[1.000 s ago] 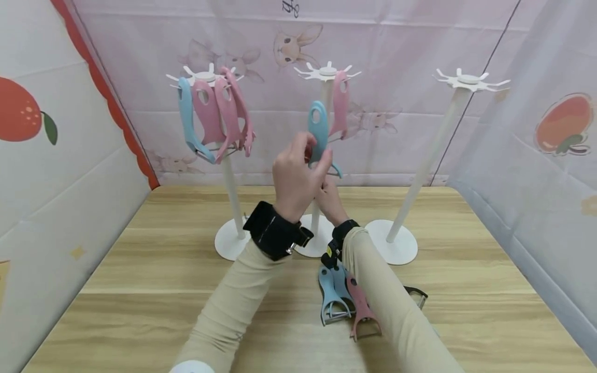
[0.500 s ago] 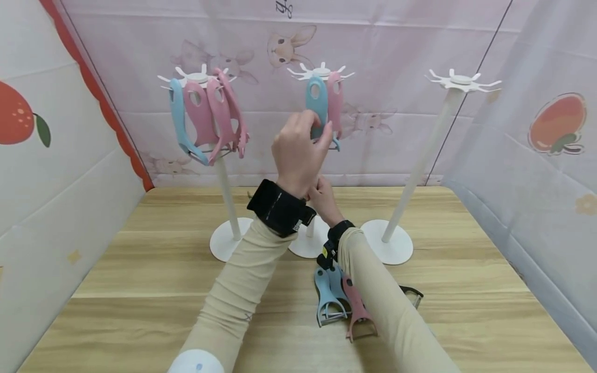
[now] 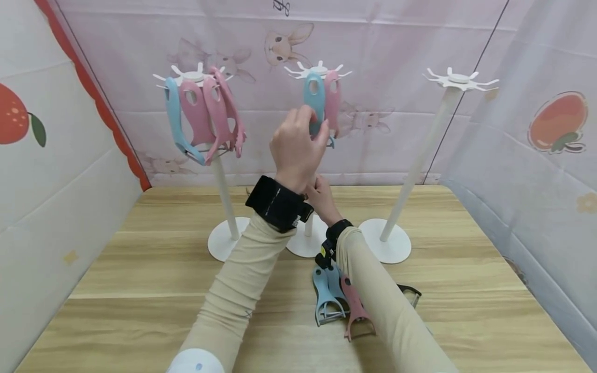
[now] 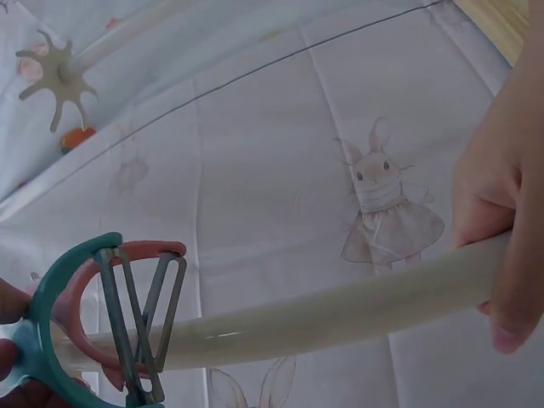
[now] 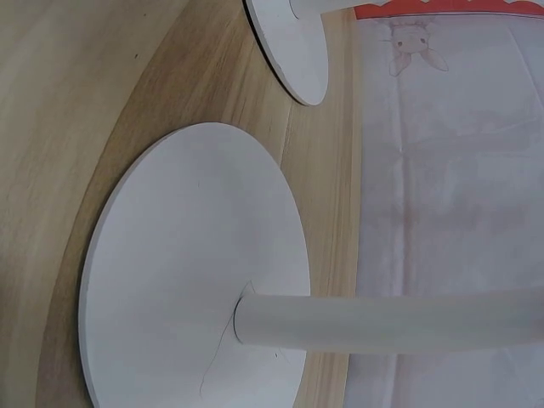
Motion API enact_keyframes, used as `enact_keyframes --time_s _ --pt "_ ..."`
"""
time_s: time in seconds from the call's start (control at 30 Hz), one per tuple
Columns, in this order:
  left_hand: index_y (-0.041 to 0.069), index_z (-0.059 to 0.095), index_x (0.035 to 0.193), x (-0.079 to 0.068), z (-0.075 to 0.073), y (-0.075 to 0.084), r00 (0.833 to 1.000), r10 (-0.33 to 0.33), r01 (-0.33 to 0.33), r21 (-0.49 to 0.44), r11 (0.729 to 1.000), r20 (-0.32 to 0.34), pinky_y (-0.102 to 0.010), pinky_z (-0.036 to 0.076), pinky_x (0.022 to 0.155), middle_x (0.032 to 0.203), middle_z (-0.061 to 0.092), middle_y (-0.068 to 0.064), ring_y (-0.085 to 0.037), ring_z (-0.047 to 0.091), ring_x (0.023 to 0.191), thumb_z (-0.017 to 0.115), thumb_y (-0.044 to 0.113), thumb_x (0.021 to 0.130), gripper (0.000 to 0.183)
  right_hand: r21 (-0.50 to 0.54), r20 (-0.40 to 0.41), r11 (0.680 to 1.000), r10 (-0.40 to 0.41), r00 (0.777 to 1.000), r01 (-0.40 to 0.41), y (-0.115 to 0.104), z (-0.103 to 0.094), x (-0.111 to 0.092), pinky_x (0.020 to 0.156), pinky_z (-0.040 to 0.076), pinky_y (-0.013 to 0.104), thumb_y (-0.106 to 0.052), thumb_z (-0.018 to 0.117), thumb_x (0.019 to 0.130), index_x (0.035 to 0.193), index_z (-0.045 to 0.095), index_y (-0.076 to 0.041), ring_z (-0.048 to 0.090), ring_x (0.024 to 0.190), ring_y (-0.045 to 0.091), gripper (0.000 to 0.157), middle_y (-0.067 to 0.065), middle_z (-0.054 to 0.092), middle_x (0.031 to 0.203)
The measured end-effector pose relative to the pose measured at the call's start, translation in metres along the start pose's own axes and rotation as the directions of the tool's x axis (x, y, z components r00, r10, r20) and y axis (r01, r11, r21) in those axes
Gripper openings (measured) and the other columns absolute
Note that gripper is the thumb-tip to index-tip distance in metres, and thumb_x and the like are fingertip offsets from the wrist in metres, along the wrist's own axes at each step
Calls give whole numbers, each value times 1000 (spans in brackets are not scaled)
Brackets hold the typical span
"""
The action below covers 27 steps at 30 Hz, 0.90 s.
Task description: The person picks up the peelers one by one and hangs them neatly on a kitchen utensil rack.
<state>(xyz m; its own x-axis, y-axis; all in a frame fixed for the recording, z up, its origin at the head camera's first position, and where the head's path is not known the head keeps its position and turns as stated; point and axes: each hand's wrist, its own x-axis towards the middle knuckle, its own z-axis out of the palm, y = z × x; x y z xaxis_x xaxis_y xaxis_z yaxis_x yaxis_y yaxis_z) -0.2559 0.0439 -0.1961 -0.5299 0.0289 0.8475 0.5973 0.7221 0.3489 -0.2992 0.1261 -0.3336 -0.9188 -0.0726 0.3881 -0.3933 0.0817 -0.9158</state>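
Note:
At the middle white stand (image 3: 319,70), my left hand (image 3: 298,150) pinches a blue Y-shaped peeler (image 3: 314,98) by its lower handle. The peeler's holed end is up at the hook ring, beside a pink peeler (image 3: 332,96) hanging there. In the left wrist view, the blue peeler's forked head (image 4: 42,314) and metal blade overlap the pink one's, and my left fingertips (image 4: 8,357) show at the edge. Lower down, my right hand (image 3: 322,199) grips the stand's pole (image 4: 340,319). The right wrist view shows the pole and round base (image 5: 187,246), without the hand.
A left stand (image 3: 224,197) carries one blue and several pink peelers. A right stand (image 3: 415,171) has bare hooks. On the wooden table (image 3: 154,311) lie blue peelers (image 3: 324,292), a pink peeler (image 3: 355,305) and a black one (image 3: 410,291), partly under the right forearm.
My left hand has raised the blue peeler up to the middle stand's hook ring, beside the pink peeler. The right hand stays on the pole. The head view has shifted slightly.

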Motion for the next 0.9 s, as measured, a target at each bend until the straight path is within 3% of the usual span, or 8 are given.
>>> enact_keyframes --time_s 0.17,0.33,0.43,0.67,0.9 --pt "4 57 86 -3 0 -5 1000 11 -11 -25 1000 5 -29 44 56 80 57 -8 -19 57 70 57 20 87 16 40 14 999 -16 1000 16 12 1 5 59 39 35 -1 42 94 80 47 -4 43 60 31 16 18 45 64" --pt "3 57 90 -9 1 -12 999 41 -42 -48 998 -10 -29 46 59 86 59 -9 -19 58 76 57 16 87 13 38 13 999 1 1000 -1 28 1 9 59 40 33 -5 42 95 82 47 -5 45 58 19 14 5 46 63" --pt "2 57 94 -17 2 -16 998 59 -61 -56 997 -29 -29 47 62 91 60 -9 -19 58 80 58 14 87 14 51 0 999 3 1000 -3 31 1 10 59 40 34 -2 41 94 81 45 -4 44 57 17 13 7 45 62" --pt "0 56 98 -48 4 -34 997 54 -60 -92 994 -63 -34 47 64 101 55 -14 -25 55 84 61 10 85 18 23 -24 999 47 999 -46 29 0 11 60 39 36 -6 41 94 84 46 -3 44 58 16 11 6 45 65" --pt "-1 58 97 -88 -2 -48 1000 21 -20 -77 997 17 -35 47 62 100 56 -16 -27 55 82 63 8 84 17 -28 -12 999 32 999 -32 29 0 12 61 40 32 -17 44 97 86 49 -2 45 60 15 19 4 47 66"
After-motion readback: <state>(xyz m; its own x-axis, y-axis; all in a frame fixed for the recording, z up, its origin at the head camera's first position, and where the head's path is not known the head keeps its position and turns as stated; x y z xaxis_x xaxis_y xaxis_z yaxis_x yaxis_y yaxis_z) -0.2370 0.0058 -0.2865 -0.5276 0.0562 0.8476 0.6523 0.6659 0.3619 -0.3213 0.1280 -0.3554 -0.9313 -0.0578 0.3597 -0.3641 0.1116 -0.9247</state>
